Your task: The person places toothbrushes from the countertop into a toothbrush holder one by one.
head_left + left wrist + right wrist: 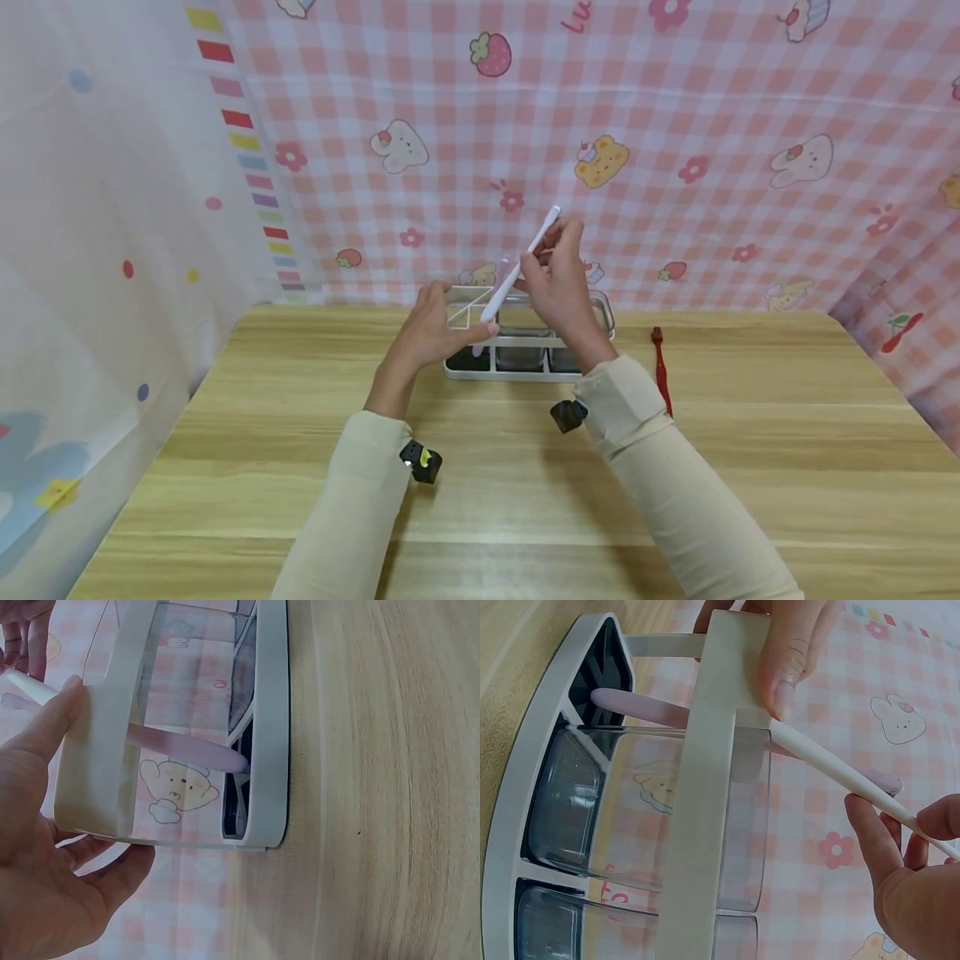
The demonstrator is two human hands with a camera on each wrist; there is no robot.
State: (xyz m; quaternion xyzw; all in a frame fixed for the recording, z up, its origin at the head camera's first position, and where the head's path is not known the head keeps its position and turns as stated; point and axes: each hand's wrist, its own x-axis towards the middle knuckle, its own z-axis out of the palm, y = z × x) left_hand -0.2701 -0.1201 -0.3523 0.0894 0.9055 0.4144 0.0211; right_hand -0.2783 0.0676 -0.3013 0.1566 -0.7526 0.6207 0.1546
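Note:
My right hand pinches a white toothbrush between thumb and fingers, tilted with its thick handle end low. That end is by the left compartment of a white toothbrush holder, close to my left thumb. My left hand grips the holder's left end, thumb on the top rail and fingers around the outer side. A purple toothbrush leans in that same compartment, its handle end down near the dark base. Clear cups fill the other compartments.
To the right of the holder, a slim red toothbrush-like item lies on the wooden table. Behind the holder hangs a pink checked cloth, with a white patterned cloth at the left.

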